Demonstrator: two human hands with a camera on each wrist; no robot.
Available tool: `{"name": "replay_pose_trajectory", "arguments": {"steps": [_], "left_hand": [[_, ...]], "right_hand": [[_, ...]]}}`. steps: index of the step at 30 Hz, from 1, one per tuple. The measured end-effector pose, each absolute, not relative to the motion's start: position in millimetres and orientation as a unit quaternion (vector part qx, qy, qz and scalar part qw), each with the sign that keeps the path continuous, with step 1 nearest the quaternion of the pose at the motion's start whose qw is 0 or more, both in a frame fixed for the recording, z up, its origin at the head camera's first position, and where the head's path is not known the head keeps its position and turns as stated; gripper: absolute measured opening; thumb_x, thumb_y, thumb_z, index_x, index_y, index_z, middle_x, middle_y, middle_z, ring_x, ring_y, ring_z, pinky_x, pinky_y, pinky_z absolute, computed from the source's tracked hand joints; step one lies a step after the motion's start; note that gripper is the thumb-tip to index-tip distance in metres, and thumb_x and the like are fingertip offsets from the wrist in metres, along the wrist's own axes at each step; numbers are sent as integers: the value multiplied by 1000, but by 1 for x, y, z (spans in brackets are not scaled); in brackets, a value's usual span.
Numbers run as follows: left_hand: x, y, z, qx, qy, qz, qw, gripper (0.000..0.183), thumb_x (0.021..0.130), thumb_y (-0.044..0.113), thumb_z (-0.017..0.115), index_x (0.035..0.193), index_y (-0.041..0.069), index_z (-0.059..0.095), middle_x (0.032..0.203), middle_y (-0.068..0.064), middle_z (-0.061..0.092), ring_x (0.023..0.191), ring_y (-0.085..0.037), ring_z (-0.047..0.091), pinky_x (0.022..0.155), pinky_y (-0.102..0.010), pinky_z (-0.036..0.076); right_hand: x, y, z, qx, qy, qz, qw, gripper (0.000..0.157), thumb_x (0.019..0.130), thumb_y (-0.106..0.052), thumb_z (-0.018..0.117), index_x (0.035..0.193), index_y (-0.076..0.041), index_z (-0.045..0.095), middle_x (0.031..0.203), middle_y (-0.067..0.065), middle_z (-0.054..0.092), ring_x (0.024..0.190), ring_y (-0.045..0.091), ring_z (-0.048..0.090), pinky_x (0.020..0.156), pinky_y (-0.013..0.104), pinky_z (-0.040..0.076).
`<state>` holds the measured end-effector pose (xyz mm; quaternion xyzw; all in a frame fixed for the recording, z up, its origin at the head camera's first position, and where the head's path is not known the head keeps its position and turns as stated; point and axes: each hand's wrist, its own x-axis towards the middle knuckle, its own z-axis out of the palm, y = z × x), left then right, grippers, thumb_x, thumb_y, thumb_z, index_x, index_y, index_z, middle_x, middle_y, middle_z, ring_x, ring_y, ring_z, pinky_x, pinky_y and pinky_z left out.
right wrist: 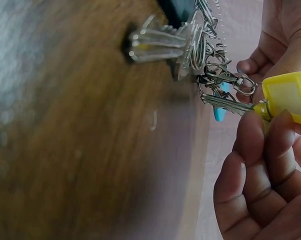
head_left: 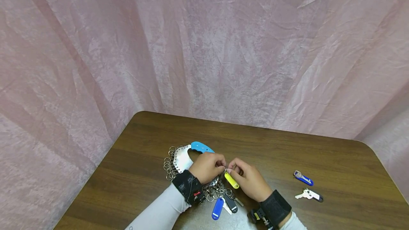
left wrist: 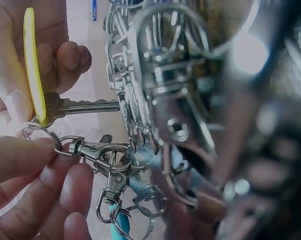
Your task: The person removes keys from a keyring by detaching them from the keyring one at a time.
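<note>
My left hand (head_left: 207, 166) pinches a small split ring (left wrist: 51, 133) between thumb and finger, right at the eye of a snap hook (left wrist: 88, 150). Facing it, my right hand (head_left: 250, 180) grips a yellow key tag (head_left: 231, 180), whose key (left wrist: 90, 106) points toward the metal holder. This round silver holder (head_left: 182, 159) has a blue handle (head_left: 202, 147) and snap hooks with rings all along its edge. Below the hands hang a blue tag (head_left: 217, 208) and a black tag (head_left: 230, 204) with keys. My left hand and forearm hide part of the holder.
On the right of the wooden table (head_left: 338, 162) lie a key with a blue tag (head_left: 304, 178) and, nearer, a key with a black tag (head_left: 310, 194). A pink curtain (head_left: 223, 45) hangs behind the table's far edge.
</note>
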<state>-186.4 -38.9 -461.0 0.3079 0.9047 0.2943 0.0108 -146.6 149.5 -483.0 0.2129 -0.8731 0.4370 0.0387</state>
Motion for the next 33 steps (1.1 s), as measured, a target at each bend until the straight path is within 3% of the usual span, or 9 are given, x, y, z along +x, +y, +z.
{"name": "replay_pose_trajectory", "arguments": {"steps": [25, 33], "left_hand": [[-186, -39, -464, 352, 896, 272, 0, 14, 83, 12, 69, 76, 24, 63, 67, 17, 51, 60, 1, 47, 55, -16, 38], [-186, -39, -464, 370, 889, 267, -31, 12, 80, 12, 72, 77, 22, 65, 70, 16, 54, 63, 2, 48, 58, -15, 39]], "right_hand": [[-147, 151, -485, 221, -871, 436, 52, 5, 93, -17, 60, 91, -21, 57, 69, -12, 54, 57, 4, 48, 50, 24, 42], [-146, 151, -485, 206, -873, 440, 45, 8, 92, -18, 61, 89, -24, 57, 67, -11, 54, 56, 5, 49, 50, 25, 42]]}}
